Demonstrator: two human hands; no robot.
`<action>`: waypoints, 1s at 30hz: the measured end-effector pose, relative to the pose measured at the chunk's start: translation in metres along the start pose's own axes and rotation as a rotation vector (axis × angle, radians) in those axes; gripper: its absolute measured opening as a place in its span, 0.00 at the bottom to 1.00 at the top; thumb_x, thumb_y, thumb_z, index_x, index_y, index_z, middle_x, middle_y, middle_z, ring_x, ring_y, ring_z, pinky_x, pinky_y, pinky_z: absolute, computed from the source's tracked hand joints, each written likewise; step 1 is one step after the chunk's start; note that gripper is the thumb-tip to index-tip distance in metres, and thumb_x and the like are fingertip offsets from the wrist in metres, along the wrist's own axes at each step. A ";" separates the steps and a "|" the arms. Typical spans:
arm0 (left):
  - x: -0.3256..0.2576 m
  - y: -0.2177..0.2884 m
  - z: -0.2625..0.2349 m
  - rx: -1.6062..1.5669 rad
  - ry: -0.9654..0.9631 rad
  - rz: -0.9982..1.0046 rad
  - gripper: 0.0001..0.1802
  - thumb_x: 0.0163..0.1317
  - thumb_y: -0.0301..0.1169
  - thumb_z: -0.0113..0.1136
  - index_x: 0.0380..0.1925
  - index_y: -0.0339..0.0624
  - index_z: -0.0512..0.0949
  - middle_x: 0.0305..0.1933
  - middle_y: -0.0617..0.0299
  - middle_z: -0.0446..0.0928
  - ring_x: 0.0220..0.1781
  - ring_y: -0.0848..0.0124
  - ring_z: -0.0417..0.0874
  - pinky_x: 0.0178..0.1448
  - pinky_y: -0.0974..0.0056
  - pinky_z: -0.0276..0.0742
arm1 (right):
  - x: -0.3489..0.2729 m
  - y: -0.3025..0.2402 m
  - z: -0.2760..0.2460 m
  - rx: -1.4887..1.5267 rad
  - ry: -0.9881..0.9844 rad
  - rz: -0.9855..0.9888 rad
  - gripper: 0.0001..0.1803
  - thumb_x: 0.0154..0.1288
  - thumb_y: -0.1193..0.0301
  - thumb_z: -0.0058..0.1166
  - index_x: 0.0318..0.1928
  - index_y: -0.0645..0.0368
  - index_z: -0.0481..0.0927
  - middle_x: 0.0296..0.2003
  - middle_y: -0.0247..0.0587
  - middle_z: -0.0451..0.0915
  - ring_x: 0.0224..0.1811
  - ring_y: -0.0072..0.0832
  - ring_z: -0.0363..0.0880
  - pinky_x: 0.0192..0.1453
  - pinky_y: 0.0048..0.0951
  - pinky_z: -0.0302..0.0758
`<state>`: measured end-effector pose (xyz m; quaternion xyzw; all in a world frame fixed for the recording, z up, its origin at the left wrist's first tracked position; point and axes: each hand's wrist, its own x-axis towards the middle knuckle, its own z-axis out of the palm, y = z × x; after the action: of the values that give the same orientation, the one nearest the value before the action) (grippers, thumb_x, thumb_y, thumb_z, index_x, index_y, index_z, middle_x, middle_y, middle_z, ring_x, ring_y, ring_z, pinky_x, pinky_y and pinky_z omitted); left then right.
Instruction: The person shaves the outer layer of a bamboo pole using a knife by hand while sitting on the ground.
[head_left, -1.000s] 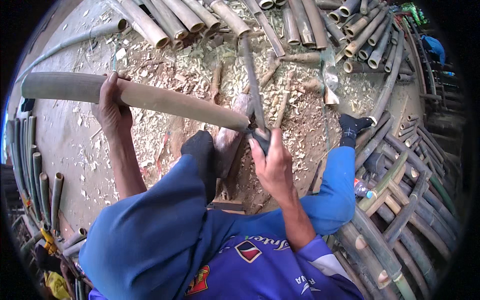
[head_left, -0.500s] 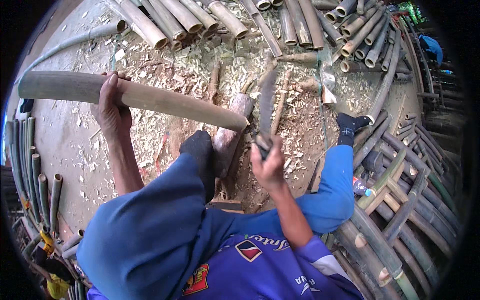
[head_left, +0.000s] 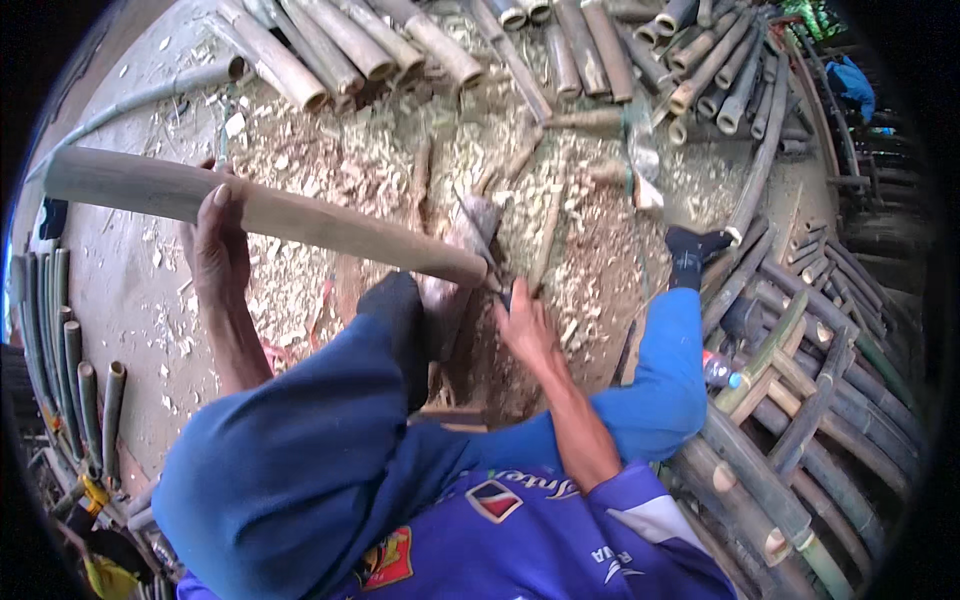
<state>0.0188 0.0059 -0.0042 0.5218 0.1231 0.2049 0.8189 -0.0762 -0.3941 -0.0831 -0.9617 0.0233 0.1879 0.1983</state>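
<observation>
Head view, and from where I'm standing I see the left hand (head_left: 216, 232) clamped around a long bamboo tube (head_left: 345, 227), thumb on the near side. The tube slants down to the right, its far end over a wooden block (head_left: 440, 308) beside a dark-socked foot (head_left: 392, 308). The right hand (head_left: 527, 328) is closed on the dark handle of a knife (head_left: 472, 222), whose blade angles up past that end (whether steel touches bamboo, I can't tell). Pale shavings (head_left: 590, 240) litter the ground. More bamboo tubes (head_left: 340, 50) lie above, and a bottle (head_left: 716, 368) sits by the right knee.
</observation>
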 end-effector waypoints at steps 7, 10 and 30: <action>0.000 -0.011 0.026 -0.014 0.331 0.066 0.15 0.59 0.26 0.71 0.41 0.31 0.76 0.35 0.53 0.82 0.36 0.59 0.87 0.45 0.57 0.87 | -0.014 -0.058 -0.066 0.332 0.152 -0.144 0.18 0.72 0.62 0.56 0.46 0.63 0.67 0.28 0.62 0.81 0.31 0.59 0.83 0.31 0.52 0.77; 0.005 -0.014 0.025 -0.084 0.336 0.074 0.17 0.55 0.21 0.73 0.42 0.30 0.75 0.31 0.51 0.82 0.30 0.60 0.86 0.38 0.58 0.86 | -0.021 -0.072 -0.083 0.417 0.363 -0.324 0.14 0.71 0.68 0.58 0.46 0.63 0.69 0.30 0.56 0.82 0.28 0.54 0.84 0.29 0.47 0.79; -0.002 0.004 0.031 -0.255 0.059 -0.015 0.24 0.58 0.26 0.72 0.51 0.32 0.71 0.42 0.51 0.80 0.43 0.60 0.85 0.53 0.54 0.83 | 0.009 -0.022 -0.022 0.157 0.028 -0.005 0.18 0.70 0.63 0.57 0.45 0.62 0.66 0.29 0.61 0.82 0.31 0.61 0.83 0.32 0.55 0.78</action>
<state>0.0293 -0.0179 0.0126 0.4064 0.1237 0.2281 0.8761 -0.0573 -0.3819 -0.0596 -0.9457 0.0381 0.1714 0.2735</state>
